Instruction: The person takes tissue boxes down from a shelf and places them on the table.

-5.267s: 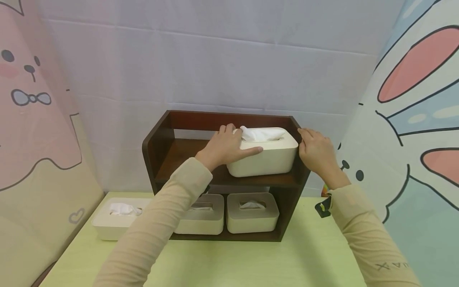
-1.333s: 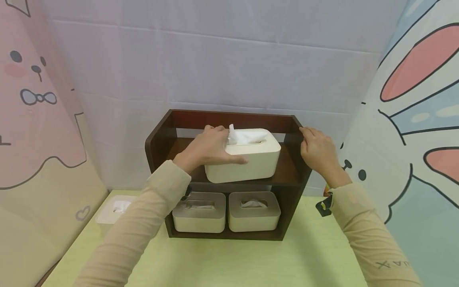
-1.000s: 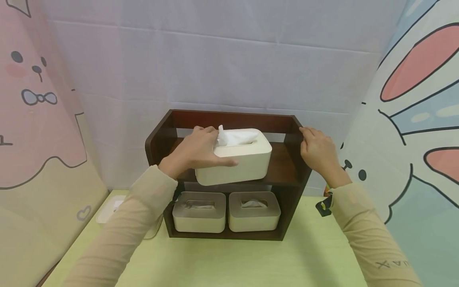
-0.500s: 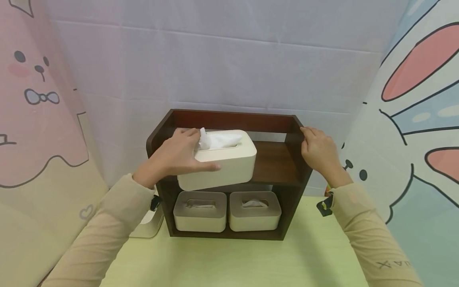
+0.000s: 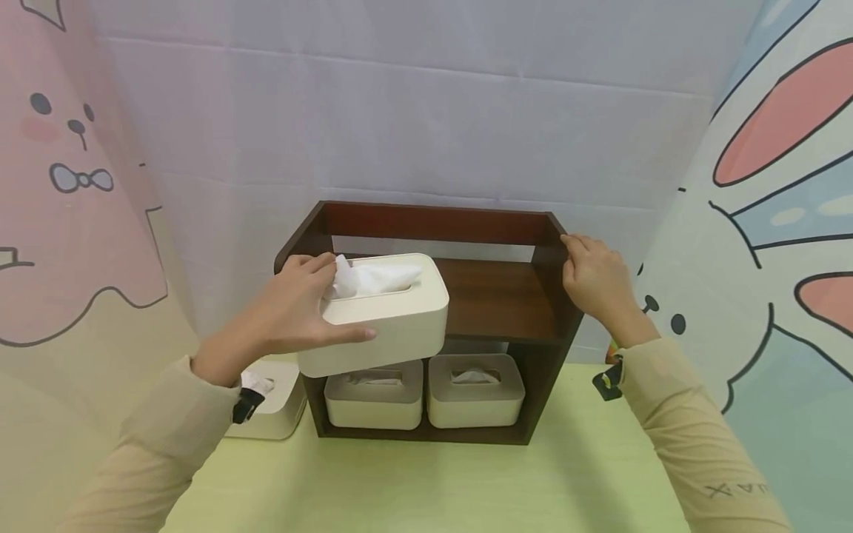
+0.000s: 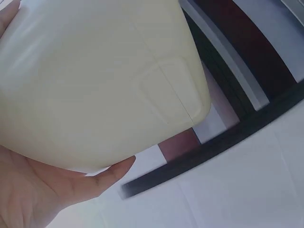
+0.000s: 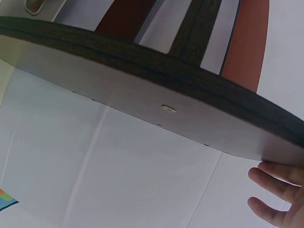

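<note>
My left hand [image 5: 296, 307] grips the left end of a cream tissue box [image 5: 386, 340], thumb along its front and fingers over the far side. White tissue pokes from the slot on top. The box is tilted, in front of the upper level of a dark brown wooden shelf [image 5: 506, 296]. In the left wrist view the plain side of the tissue box [image 6: 104, 80] fills much of the picture. My right hand [image 5: 600, 281] rests on the upper edge of the shelf's right side panel; in the right wrist view its fingers [image 7: 273, 185] touch that panel [image 7: 142, 104].
Two tissue boxes with greyish lids, one left [image 5: 376, 407] and one right [image 5: 476, 403], stand on the lower level. Another white tissue box [image 5: 283, 407] sits on the pale green table [image 5: 400, 488] left of the shelf, partly behind my left arm. Cloth hangs behind and at both sides.
My left hand has carried the tissue box from the right of the upper level leftward and out toward me, tilting it. My right hand has stayed on the side panel.
</note>
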`<action>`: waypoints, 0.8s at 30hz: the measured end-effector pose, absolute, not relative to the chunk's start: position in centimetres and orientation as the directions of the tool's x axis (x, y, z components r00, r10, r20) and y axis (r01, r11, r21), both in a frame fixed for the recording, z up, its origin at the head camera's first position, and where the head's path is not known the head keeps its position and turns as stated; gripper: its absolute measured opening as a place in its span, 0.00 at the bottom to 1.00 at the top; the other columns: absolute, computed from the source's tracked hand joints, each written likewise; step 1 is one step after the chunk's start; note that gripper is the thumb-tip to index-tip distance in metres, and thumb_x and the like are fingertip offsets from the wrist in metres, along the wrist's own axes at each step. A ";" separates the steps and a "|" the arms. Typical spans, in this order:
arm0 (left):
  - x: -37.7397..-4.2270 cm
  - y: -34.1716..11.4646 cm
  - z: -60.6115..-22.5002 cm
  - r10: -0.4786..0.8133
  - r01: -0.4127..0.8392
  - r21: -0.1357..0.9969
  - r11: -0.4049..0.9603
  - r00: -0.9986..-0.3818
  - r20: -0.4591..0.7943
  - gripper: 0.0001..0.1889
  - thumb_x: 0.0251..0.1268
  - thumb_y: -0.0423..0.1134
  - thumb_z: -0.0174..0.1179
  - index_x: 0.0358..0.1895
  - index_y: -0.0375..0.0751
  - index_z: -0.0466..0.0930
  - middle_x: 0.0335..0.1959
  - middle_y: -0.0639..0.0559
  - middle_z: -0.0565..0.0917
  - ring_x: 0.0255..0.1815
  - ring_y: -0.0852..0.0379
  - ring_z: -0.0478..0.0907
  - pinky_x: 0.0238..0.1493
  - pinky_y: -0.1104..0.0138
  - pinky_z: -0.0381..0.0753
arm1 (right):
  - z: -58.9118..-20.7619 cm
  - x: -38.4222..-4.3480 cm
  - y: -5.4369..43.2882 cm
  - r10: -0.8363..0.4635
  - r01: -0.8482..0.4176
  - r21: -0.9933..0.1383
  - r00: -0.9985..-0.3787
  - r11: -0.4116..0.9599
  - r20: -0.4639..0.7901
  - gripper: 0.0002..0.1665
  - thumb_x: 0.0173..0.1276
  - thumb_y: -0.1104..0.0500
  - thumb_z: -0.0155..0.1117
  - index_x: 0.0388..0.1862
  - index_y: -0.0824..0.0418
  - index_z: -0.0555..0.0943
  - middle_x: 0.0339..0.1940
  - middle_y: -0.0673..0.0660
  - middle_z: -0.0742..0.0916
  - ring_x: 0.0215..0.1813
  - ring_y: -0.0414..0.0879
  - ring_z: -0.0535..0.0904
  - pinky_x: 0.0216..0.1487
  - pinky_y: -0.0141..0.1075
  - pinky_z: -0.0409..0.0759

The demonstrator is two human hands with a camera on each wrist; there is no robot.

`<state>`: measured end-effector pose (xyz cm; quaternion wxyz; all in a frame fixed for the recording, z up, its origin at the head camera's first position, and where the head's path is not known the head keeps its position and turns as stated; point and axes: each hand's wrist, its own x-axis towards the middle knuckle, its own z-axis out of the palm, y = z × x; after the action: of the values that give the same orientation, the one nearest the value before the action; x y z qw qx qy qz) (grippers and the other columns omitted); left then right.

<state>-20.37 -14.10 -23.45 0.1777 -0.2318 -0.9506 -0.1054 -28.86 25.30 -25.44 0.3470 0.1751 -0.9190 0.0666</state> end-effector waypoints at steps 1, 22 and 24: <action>-20.2 -14.4 -23.6 0.404 0.484 0.120 0.867 -0.823 0.399 0.43 0.36 0.71 0.61 0.47 0.35 0.73 0.47 0.49 0.74 0.53 0.39 0.66 0.51 0.51 0.68 | -25.4 -28.9 25.3 -0.276 -0.367 0.001 -0.698 0.930 0.660 0.24 0.61 0.64 0.41 0.54 0.72 0.74 0.51 0.70 0.79 0.49 0.66 0.75 0.38 0.60 0.73; -15.2 -18.0 -25.9 0.382 0.504 0.112 0.857 -0.765 0.519 0.46 0.33 0.68 0.67 0.57 0.42 0.70 0.56 0.51 0.73 0.56 0.45 0.65 0.47 0.49 0.72 | -25.3 -28.8 25.2 -0.273 -0.356 -0.001 -0.717 0.934 0.641 0.24 0.62 0.64 0.40 0.55 0.72 0.73 0.53 0.70 0.78 0.50 0.67 0.74 0.41 0.60 0.72; -14.8 -18.1 -26.1 0.380 0.501 0.107 0.859 -0.763 0.523 0.47 0.32 0.67 0.67 0.58 0.42 0.70 0.57 0.50 0.73 0.56 0.46 0.65 0.46 0.49 0.72 | -25.3 -28.8 25.2 -0.270 -0.353 -0.003 -0.721 0.936 0.638 0.24 0.62 0.64 0.40 0.55 0.72 0.73 0.53 0.70 0.78 0.50 0.67 0.74 0.41 0.60 0.72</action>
<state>-14.82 -18.08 -26.08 0.2498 -0.2365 -0.9311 -0.1210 -28.84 25.21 -25.29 0.3334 0.1683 -0.9255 0.0622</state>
